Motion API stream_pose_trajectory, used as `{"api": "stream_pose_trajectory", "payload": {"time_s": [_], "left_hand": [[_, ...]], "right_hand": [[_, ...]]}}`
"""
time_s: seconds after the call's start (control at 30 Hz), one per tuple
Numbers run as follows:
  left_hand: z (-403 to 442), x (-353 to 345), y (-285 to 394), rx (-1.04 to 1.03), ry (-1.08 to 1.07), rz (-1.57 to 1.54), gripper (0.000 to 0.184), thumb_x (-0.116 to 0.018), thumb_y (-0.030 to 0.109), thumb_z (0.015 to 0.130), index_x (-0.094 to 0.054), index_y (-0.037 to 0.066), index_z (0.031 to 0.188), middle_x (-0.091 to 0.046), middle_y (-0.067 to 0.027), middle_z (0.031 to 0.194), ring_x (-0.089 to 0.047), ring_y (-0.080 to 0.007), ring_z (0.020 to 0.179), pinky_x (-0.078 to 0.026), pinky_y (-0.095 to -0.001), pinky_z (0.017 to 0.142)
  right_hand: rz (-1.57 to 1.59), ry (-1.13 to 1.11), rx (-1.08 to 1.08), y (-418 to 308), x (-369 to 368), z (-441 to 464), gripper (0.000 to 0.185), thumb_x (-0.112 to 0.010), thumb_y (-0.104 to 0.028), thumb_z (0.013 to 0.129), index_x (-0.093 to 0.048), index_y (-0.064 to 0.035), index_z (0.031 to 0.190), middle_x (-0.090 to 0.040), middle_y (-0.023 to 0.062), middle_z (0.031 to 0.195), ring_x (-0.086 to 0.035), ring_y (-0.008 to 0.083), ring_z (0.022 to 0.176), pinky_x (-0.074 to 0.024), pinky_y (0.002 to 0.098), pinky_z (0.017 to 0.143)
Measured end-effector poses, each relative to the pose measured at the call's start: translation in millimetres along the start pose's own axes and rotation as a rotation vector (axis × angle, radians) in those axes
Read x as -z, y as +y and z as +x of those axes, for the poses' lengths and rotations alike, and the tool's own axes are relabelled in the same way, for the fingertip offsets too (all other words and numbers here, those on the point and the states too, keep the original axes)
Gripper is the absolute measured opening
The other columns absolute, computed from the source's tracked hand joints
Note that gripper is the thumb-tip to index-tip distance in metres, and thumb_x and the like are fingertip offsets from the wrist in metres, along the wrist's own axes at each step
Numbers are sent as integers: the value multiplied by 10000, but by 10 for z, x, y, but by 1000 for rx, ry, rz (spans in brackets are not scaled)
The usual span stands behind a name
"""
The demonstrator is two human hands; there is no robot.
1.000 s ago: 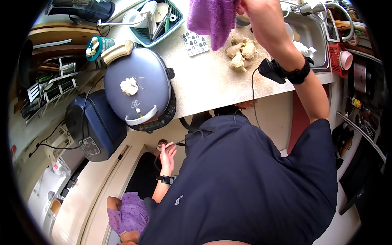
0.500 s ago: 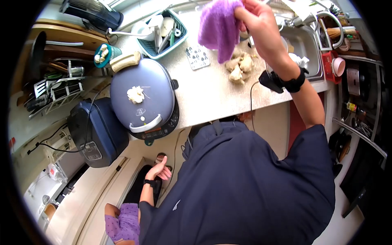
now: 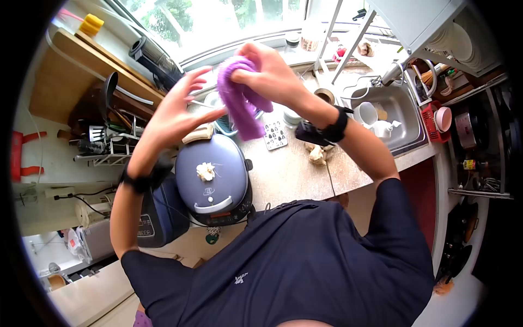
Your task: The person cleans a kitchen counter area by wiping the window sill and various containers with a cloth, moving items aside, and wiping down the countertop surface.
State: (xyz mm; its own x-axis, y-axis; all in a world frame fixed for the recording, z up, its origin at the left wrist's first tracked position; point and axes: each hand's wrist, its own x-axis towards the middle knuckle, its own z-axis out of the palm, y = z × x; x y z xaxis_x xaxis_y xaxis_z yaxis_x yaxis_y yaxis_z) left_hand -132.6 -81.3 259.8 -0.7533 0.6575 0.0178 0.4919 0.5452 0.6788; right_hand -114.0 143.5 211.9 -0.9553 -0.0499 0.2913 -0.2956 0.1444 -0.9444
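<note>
A purple cloth (image 3: 242, 106) hangs in folds from my right hand (image 3: 272, 76), whose fingers are wrapped round its upper part above the counter. Just left of the cloth is my left hand (image 3: 177, 111), raised with its fingers spread and nothing in them. Below the hands stands a round dark-blue cooker (image 3: 210, 182) with a piece of garlic (image 3: 206, 171) on its lid. Pale ginger (image 3: 317, 154) lies on the counter, partly hidden behind my right wrist. A card with dark printed shapes (image 3: 275, 135) lies right of the cloth.
A steel sink (image 3: 406, 122) with white cups is at the right, beside a red basket (image 3: 430, 121). A second blue appliance (image 3: 169, 218) stands left of the cooker. Utensils hang in a rack (image 3: 117, 147) at the left. A window (image 3: 218, 24) spans the back.
My left hand has come up from low beside my body to near the cloth. The cloth has moved left in my right hand. The view has tilted up, showing the window.
</note>
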Motion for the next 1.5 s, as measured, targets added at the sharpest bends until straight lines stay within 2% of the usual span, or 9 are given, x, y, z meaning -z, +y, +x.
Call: {"api": "stream_pose_trajectory", "payload": {"time_s": [0.1, 0.27, 0.63, 0.87, 0.97, 1.07, 1.17, 1.37, 1.5], "left_hand": [[772, -184, -474, 82, -109, -267, 432, -750, 222, 816, -631, -17, 1155, -705, -82, 973, -662, -152, 884, -526, -305, 865], [1804, -86, -1308, 160, -169, -65, 270, -664, 94, 788, -667, 10, 1045, -684, -38, 869, -618, -112, 768, -506, -270, 723], [2857, -475, -2757, 271, 258, 165, 359, -644, 143, 842, -642, 96, 1199, -717, -164, 973, -705, -296, 876, -542, -406, 782], [2664, -1036, -3573, 459, -10, 231, 503, -543, 31, 791, -616, 110, 1283, -638, -207, 1236, -604, -359, 1167, -465, -427, 1013], [2613, -1092, -3766, 469, -52, 205, 509, -560, 68, 775, -613, 90, 1281, -643, -225, 1208, -603, -385, 1150, -463, -440, 1006], [2615, -995, -3710, 581, -206, 438, 311, -569, 130, 797, -702, -23, 1034, -668, -294, 1018, -650, -421, 1019, -510, -480, 904], [2542, -872, -3728, 575, -471, 477, 235, -598, 141, 786, -718, -39, 878, -685, -290, 888, -696, -405, 881, -542, -465, 805], [2527, -1029, -3775, 361, -589, 167, 474, -680, 181, 811, -614, -29, 1231, -703, -233, 1047, -686, -316, 937, -526, -366, 829], [2540, -1002, -3304, 332, -633, 114, 581, -662, 239, 882, -496, 65, 1410, -671, -219, 1178, -652, -298, 1069, -483, -362, 946]], "right_hand": [[-168, 52, 63, 101, 61, 295, 332, -733, -178, 774, -630, 11, 1026, -670, 154, 825, -664, 247, 771, -530, 334, 737], [-264, -93, -288, 917, 557, 876, 341, -754, -201, 747, -675, -13, 1021, -700, 135, 864, -674, 199, 790, -530, 317, 735], [-524, 439, -217, 2402, 505, 2066, 275, -665, -162, 748, -695, -37, 991, -686, 218, 973, -656, 371, 961, -523, 427, 866], [-663, -24, -717, 3441, -264, 2197, 554, -645, -218, 812, -504, -25, 1312, -444, 325, 1334, -471, 467, 1255, -431, 508, 1046], [-1032, -6, -463, 3884, -998, 2058, 584, -682, -271, 796, -527, 8, 1286, -463, 302, 1315, -478, 446, 1242, -426, 501, 1039], [-611, -466, -381, 3779, -1300, 2137, 531, -679, -248, 774, -615, 35, 1219, -432, 308, 1409, -438, 429, 1314, -373, 465, 1106], [-721, -484, -154, 3888, -1506, 1897, 488, -642, -202, 802, -625, 22, 1235, -396, 298, 1460, -444, 405, 1314, -398, 461, 1090], [-847, -600, -497, 3588, -672, 1880, 458, -602, -235, 858, -622, 37, 1226, -429, 329, 1408, -464, 425, 1296, -426, 501, 1054], [-1098, -519, -997, 3726, -107, 2040, 700, -606, -273, 894, -362, 17, 1483, -251, 375, 1521, -378, 511, 1346, -410, 551, 1043]]}}
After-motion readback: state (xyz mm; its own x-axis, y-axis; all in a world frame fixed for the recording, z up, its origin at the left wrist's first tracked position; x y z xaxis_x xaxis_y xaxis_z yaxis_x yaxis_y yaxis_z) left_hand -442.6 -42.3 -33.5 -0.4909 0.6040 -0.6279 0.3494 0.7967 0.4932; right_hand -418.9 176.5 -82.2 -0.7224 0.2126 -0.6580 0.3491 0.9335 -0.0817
